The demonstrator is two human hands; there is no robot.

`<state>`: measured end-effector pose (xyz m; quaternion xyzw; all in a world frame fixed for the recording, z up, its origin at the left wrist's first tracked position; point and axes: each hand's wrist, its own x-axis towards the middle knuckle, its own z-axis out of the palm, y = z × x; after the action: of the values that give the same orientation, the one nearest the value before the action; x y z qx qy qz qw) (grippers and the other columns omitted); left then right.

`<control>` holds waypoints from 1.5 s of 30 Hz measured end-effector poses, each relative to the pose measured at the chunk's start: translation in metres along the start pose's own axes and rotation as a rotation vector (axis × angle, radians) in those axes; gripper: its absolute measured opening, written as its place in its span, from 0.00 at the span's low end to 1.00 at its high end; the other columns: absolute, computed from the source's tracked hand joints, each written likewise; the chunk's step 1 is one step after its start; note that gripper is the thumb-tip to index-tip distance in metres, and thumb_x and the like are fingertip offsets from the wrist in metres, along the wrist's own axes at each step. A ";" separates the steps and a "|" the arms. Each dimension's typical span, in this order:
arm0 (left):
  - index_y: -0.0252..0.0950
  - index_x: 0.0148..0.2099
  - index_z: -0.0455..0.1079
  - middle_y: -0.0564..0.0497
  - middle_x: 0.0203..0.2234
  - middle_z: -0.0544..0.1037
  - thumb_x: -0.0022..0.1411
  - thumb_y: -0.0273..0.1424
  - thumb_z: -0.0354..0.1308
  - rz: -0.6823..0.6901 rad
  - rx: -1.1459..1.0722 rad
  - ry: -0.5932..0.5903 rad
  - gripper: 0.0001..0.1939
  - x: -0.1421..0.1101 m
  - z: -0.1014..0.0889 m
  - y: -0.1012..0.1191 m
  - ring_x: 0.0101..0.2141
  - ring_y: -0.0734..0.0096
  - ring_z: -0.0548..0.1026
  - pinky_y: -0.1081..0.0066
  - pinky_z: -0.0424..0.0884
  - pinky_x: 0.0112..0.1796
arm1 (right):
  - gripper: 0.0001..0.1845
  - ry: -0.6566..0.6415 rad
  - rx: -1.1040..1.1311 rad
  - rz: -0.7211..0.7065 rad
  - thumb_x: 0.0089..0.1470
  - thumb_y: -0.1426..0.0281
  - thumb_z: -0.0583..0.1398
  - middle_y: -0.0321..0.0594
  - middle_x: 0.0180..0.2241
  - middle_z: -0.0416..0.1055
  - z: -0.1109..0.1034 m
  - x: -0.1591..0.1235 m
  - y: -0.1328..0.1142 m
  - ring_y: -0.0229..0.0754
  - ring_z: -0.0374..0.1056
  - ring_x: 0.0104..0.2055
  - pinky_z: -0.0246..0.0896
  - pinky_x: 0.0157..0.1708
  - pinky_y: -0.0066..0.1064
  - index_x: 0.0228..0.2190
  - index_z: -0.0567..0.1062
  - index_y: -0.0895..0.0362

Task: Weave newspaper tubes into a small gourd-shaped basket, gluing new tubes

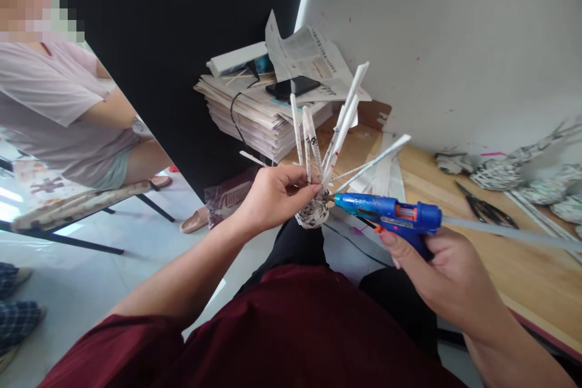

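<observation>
A small woven newspaper basket is held above my knee, its rolled-paper strips sticking up and outward. My left hand is closed on it, thumb and fingers pinching near the base of the strips. In my right hand is a blue hot glue gun, with a long clear glue stick coming out of its back. The gun's nozzle points left and meets the basket's rim beside my left fingertips. Whether glue is coming out is too small to see.
Behind the basket, stacked newspapers bear a black phone. On the wooden table at right lie black-handled scissors and woven paper pieces. A cord hangs below the gun. Another person sits at left.
</observation>
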<state>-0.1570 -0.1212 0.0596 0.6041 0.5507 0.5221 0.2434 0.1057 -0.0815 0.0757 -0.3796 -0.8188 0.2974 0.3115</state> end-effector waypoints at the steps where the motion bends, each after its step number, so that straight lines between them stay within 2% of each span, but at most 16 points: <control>1: 0.32 0.37 0.80 0.47 0.29 0.82 0.62 0.33 0.63 0.004 0.002 0.000 0.09 -0.001 0.000 0.001 0.30 0.71 0.77 0.75 0.72 0.31 | 0.13 0.003 -0.018 -0.013 0.61 0.58 0.63 0.38 0.32 0.82 0.001 0.000 0.002 0.46 0.78 0.34 0.76 0.37 0.35 0.36 0.83 0.52; 4: 0.32 0.37 0.80 0.48 0.29 0.82 0.62 0.32 0.63 0.022 0.035 0.007 0.08 -0.002 0.001 0.004 0.30 0.71 0.77 0.75 0.72 0.31 | 0.15 0.006 -0.067 -0.034 0.61 0.59 0.64 0.40 0.46 0.83 0.002 -0.002 0.008 0.52 0.78 0.47 0.74 0.49 0.42 0.46 0.82 0.50; 7: 0.32 0.37 0.81 0.48 0.29 0.82 0.62 0.32 0.63 0.038 0.072 0.007 0.08 -0.003 0.000 0.005 0.29 0.72 0.77 0.75 0.72 0.31 | 0.16 -0.022 -0.087 -0.036 0.62 0.60 0.63 0.41 0.50 0.82 0.001 -0.004 0.010 0.54 0.76 0.53 0.71 0.54 0.47 0.49 0.81 0.50; 15: 0.34 0.38 0.81 0.52 0.27 0.82 0.64 0.29 0.61 0.121 0.149 0.013 0.07 -0.005 0.002 0.006 0.27 0.75 0.76 0.76 0.69 0.30 | 0.15 -0.094 -0.153 -0.130 0.65 0.62 0.60 0.42 0.48 0.81 -0.001 0.001 -0.002 0.53 0.77 0.50 0.71 0.51 0.46 0.51 0.79 0.49; 21: 0.35 0.38 0.81 0.53 0.27 0.82 0.64 0.29 0.61 0.181 0.204 0.023 0.07 -0.006 0.002 0.001 0.26 0.77 0.74 0.77 0.68 0.30 | 0.11 -0.086 -0.247 -0.169 0.66 0.62 0.58 0.42 0.40 0.83 -0.002 0.002 -0.007 0.55 0.79 0.46 0.73 0.44 0.43 0.42 0.80 0.51; 26: 0.34 0.38 0.80 0.52 0.27 0.82 0.64 0.29 0.62 0.176 0.181 0.036 0.07 -0.006 0.004 -0.002 0.25 0.76 0.74 0.76 0.67 0.29 | 0.15 -0.069 -0.293 -0.204 0.66 0.61 0.58 0.44 0.44 0.83 -0.002 0.002 -0.012 0.56 0.79 0.46 0.73 0.48 0.47 0.49 0.79 0.51; 32: 0.33 0.38 0.80 0.49 0.30 0.84 0.64 0.30 0.62 0.133 0.113 0.053 0.07 -0.007 0.007 -0.003 0.29 0.72 0.78 0.75 0.72 0.32 | 0.17 -0.043 -0.351 -0.201 0.65 0.60 0.57 0.46 0.48 0.81 0.000 -0.002 -0.011 0.60 0.76 0.53 0.70 0.53 0.54 0.51 0.77 0.50; 38: 0.35 0.39 0.81 0.49 0.30 0.84 0.64 0.31 0.62 0.143 0.160 0.073 0.07 -0.007 0.008 -0.004 0.29 0.71 0.79 0.75 0.72 0.31 | 0.15 -0.054 -0.353 -0.209 0.66 0.61 0.57 0.47 0.47 0.82 0.002 -0.002 -0.012 0.59 0.76 0.52 0.70 0.52 0.52 0.49 0.78 0.51; 45: 0.36 0.40 0.80 0.51 0.32 0.85 0.65 0.30 0.61 0.230 0.281 0.114 0.07 -0.010 0.009 -0.004 0.29 0.73 0.80 0.75 0.73 0.33 | 0.16 -0.034 -0.423 -0.241 0.67 0.60 0.55 0.48 0.46 0.81 0.002 0.001 -0.016 0.59 0.75 0.51 0.69 0.51 0.50 0.49 0.77 0.53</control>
<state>-0.1488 -0.1270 0.0498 0.6605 0.5585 0.4977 0.0638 0.0966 -0.0899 0.0862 -0.3308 -0.9075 0.0862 0.2442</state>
